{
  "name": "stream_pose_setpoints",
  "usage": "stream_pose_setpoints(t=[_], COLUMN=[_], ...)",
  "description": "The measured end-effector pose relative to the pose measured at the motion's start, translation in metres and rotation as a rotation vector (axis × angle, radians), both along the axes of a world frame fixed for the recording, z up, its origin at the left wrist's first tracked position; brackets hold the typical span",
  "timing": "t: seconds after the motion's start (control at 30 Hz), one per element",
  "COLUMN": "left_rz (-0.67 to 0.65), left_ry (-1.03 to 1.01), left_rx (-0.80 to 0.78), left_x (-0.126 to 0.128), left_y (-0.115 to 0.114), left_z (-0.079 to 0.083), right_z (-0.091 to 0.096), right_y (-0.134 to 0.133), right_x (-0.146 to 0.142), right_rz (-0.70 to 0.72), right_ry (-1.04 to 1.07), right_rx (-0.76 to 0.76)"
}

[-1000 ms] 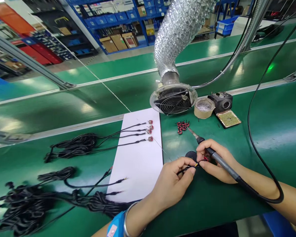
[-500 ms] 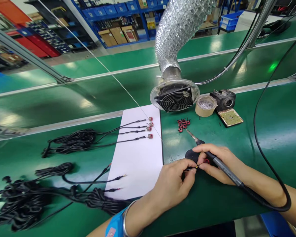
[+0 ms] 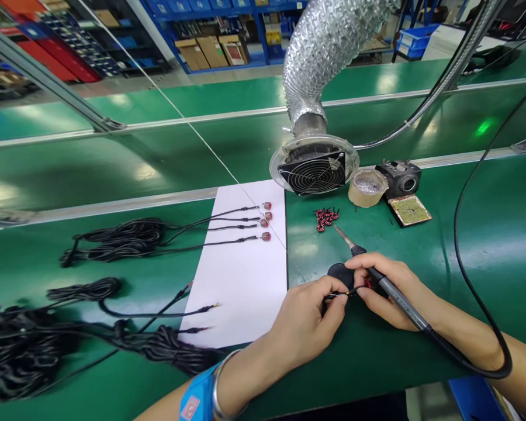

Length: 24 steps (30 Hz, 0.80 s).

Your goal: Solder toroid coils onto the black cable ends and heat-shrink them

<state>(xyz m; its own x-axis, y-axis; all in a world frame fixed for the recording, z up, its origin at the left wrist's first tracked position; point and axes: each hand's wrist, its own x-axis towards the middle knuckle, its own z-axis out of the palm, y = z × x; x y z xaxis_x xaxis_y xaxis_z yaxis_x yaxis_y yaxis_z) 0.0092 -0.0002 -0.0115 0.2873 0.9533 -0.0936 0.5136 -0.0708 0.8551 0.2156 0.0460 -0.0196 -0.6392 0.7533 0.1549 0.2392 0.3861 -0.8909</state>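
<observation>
My left hand (image 3: 304, 324) is closed in a pinch on the end of a thin black wire (image 3: 336, 295). My right hand (image 3: 388, 289) is wrapped round a soldering iron (image 3: 379, 278), whose tip points away toward a pile of small red-and-black coils (image 3: 325, 217). Its fingertips also pinch a small red-and-black coil (image 3: 367, 285) against the wire end. A round black pad (image 3: 339, 273) lies on the green bench just beyond both hands.
A white sheet (image 3: 245, 263) carries several black cables ending in red coils (image 3: 265, 219). Bundled black cables (image 3: 48, 339) lie at the left. A fume-extractor fan (image 3: 314, 169) on a foil duct, a tape roll (image 3: 367, 187) and an iron stand with sponge (image 3: 408, 209) sit behind.
Both hands stay together over the black pad, holding wire, coil and iron. The view has tilted slightly, shifting the bench contents up in the picture.
</observation>
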Motion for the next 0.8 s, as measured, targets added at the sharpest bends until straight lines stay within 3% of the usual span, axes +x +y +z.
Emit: stream_pose_setpoints(t=[0.5,0.8], left_rz=[0.014,0.027], left_ry=[-0.044,-0.076], left_rx=[0.052,0.159], left_x=[0.001,0.0], left_y=[-0.002,-0.003], left_z=[-0.002,-0.001], right_z=[0.009,-0.002], right_y=[-0.002,-0.002], right_x=[-0.001,0.002], right_rz=[0.031,0.081], right_ry=[-0.008,0.082], right_rx=[-0.062,-0.154])
